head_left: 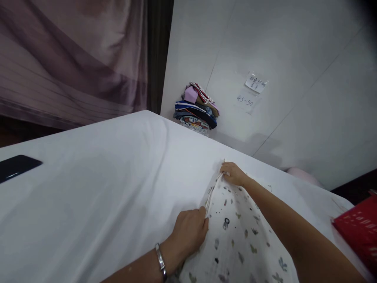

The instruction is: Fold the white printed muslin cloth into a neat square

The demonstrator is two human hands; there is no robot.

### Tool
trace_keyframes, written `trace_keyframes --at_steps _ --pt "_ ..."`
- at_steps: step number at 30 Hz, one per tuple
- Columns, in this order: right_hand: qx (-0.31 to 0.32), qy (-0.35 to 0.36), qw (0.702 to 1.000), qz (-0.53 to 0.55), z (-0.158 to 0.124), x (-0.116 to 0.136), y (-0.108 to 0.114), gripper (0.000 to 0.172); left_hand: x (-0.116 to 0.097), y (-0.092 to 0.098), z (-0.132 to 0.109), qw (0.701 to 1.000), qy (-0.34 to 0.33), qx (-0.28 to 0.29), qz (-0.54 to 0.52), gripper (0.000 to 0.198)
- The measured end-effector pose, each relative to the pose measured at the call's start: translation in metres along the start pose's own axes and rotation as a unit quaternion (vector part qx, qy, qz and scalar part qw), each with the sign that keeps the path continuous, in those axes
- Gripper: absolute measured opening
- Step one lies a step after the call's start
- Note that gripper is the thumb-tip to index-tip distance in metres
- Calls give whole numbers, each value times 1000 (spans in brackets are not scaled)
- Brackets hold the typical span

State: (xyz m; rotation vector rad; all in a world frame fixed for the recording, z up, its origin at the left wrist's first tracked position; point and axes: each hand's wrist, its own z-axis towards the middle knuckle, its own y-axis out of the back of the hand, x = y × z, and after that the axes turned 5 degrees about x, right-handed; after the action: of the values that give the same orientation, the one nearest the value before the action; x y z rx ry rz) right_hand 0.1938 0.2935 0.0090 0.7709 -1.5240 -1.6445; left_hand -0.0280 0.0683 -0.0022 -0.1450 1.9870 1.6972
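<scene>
A white printed cloth [235,236] with small plant-like motifs hangs in folds between my hands, its lower part running out of the bottom of the view. My left hand [191,226], with a silver bracelet [160,259] at the wrist, is closed on the cloth's left edge. Farther up that edge, my right hand [233,173] pinches the cloth near its upper corner. The edge between both hands is drawn fairly straight. Whether the cloth is a garment or a plain sheet, I cannot tell.
A white-covered table [118,177] lies beneath my hands. Beyond its far edge stands a stack of folded clothes [196,108]. A dark flat object [19,167] lies at left, a red bag or box [357,228] at right. Paper labels [255,84] lie on the pale surface beyond.
</scene>
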Motion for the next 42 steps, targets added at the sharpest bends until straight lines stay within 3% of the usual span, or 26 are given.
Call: trace_keyframes --at_steps 9,24,30,37,42 --pt "53 4 999 -9 10 15 13 22 0 0 -1 1000 0 5 -1 25" --pt "117 -50 992 -9 28 17 2 35 -4 1 -1 1000 27 9 -9 31" --pt "115 -49 992 -28 26 13 -1 28 -2 1 1 999 44 7 -12 35" --pt "130 -82 987 -45 24 6 2 22 -1 2 2 1000 -6 26 -3 35" --pt "158 -93 982 -54 30 10 -1 19 0 2 3 999 32 24 1 33"
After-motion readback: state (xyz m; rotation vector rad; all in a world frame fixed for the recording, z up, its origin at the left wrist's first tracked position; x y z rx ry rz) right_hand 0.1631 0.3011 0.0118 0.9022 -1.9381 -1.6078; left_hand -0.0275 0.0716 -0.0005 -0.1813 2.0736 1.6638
